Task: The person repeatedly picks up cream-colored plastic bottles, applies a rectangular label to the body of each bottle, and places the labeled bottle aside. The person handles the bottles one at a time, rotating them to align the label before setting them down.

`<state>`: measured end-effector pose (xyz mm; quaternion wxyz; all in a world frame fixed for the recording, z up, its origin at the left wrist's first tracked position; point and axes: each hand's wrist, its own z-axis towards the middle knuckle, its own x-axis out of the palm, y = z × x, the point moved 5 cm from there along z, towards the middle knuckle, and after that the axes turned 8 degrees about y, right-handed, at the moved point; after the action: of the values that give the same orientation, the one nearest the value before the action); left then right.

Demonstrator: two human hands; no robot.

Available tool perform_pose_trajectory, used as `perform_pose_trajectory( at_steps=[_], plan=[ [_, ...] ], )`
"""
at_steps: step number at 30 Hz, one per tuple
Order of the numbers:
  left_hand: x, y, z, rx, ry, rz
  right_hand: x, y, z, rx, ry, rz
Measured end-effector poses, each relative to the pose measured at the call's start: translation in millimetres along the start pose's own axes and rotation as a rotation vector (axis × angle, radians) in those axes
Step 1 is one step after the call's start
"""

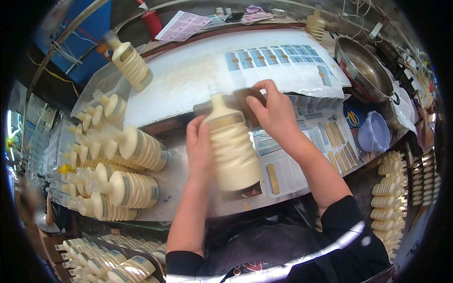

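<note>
A cream-coloured bottle (231, 151) with spiral ridges and a clear neck stands nearly upright before me, slightly smeared by motion. A tan band runs round its shoulder. My left hand (198, 148) is against the bottle's left side, fingers curled at the shoulder; their tips are blurred. In my right hand (271, 106), a dark brown flat pad (247, 98) is pinched between thumb and fingers. The pad reaches the bottle's upper right side; whether it touches cannot be seen. Below my right forearm lie strips of blue and gold labels (330, 134) on a pale sheet.
Similar bottles (141, 148) crowd the table's left side, and another bottle (130, 63) stands farther back. Blue labels (257, 57) lie in rows on a raised white board (174, 70). At right are a large metal pan (363, 68) and a lilac bucket (373, 132). More bottles (389, 198) fill the lower right.
</note>
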<state>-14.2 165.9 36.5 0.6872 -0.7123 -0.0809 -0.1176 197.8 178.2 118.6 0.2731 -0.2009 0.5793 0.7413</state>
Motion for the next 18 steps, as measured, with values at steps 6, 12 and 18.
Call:
perform_pose_trajectory(
  at_steps=[6,12,18],
  plan=[
    [46,-55,-49,0.290,0.000,1.190,25,33,14,-0.085,-0.049,0.259],
    [42,-33,-54,0.136,0.087,1.143,38,-8,13,0.019,-0.008,0.141],
    [45,-30,-52,0.151,0.037,1.178,33,-43,13,-0.067,-0.101,0.170]
  ],
)
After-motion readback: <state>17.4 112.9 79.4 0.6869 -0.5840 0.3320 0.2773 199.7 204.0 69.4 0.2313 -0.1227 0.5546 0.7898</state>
